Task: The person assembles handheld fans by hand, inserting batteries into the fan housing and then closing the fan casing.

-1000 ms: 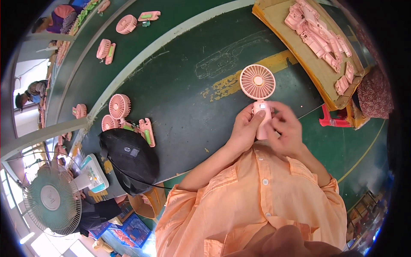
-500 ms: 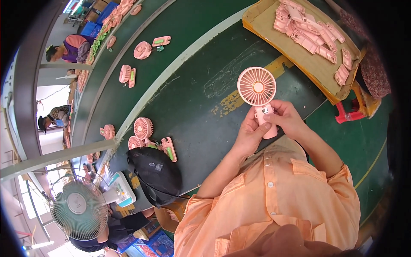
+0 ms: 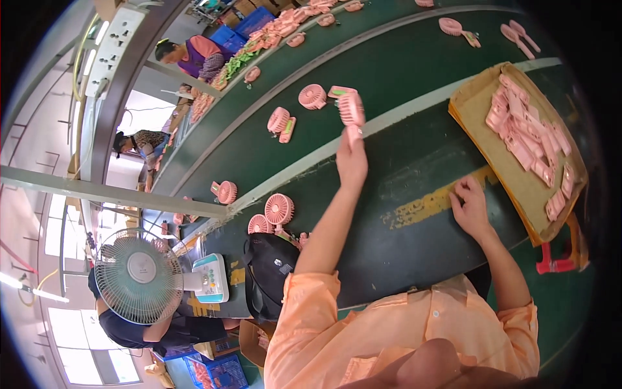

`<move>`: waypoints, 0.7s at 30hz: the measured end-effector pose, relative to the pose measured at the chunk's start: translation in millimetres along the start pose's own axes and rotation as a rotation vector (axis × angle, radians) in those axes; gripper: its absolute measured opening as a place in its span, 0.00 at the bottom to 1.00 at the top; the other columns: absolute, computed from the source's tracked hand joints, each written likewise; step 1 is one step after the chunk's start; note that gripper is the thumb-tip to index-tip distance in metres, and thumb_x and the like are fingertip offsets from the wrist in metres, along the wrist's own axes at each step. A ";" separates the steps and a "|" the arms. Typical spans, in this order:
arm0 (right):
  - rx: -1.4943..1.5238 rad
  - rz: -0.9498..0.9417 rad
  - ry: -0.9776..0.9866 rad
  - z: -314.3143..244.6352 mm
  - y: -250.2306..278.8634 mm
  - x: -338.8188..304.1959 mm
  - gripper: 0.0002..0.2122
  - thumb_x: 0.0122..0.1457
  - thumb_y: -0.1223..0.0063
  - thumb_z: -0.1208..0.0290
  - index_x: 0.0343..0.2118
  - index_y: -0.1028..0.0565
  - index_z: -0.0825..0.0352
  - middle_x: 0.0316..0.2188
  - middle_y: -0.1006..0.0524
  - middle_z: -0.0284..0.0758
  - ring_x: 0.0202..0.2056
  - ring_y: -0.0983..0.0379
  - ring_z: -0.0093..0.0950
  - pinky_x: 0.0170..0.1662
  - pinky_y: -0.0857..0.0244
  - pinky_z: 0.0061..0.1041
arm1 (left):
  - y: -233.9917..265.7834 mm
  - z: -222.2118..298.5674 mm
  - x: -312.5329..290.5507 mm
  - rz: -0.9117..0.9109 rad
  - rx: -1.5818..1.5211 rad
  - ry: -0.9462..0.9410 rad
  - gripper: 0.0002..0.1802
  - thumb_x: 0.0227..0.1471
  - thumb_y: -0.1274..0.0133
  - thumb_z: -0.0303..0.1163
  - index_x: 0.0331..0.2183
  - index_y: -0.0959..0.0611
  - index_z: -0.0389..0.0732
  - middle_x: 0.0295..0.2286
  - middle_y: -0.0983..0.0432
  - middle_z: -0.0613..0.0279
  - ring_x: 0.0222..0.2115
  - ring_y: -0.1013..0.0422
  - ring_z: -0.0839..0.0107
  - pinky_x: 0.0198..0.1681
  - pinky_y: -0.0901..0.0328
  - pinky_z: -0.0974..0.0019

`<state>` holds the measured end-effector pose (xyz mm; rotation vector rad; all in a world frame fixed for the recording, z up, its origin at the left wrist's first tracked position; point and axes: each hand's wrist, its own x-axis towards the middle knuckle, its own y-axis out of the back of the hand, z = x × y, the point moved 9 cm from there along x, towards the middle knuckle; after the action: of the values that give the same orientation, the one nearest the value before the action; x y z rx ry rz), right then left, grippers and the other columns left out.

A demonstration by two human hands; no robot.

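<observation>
My left hand [image 3: 352,165] reaches out to the pale edge strip between bench and conveyor, closed around the handle of a pink handheld fan [image 3: 350,109]. The fan's round grille head points away from me and looks slightly smeared by motion. My right hand [image 3: 471,209] rests over the dark green bench [image 3: 402,259] by a worn yellow stripe, its fingers apart and bent, with nothing in them. Just beyond the held fan, another pink fan [image 3: 312,96] lies on the green conveyor [image 3: 402,58], beside a pink and green part [image 3: 341,92].
At the right stands a yellow-edged tray [image 3: 512,194] with many pink handle shells [image 3: 526,133]. Two pink fans [image 3: 279,209] and a black bag [image 3: 271,266] sit at the bench's left. Farther left are a large table fan [image 3: 139,275] and a white device [image 3: 210,279]. Several people work nearby.
The fan was held upright by both hands near my body. My left hand has carried it forward to the conveyor's edge; my right hand has let go and lowered toward the bench.
</observation>
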<state>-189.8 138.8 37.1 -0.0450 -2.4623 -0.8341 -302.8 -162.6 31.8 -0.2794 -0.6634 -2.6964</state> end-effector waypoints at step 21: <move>-0.045 -0.006 -0.073 8.7 6.4 5.9 0.04 0.38 0.47 0.84 0.16 0.29 0.70 0.26 0.33 0.38 0.31 0.34 0.37 0.33 0.38 0.31 | -106.2 5.1 168.7 -0.005 0.906 -0.060 0.31 0.45 0.47 0.46 0.45 0.30 0.33 0.44 0.32 0.46 0.46 0.34 0.50 0.47 0.38 0.51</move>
<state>-197.8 148.2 37.8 -0.0857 -2.5125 -0.9056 -497.6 -120.3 37.9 -0.1102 -1.7761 -2.1071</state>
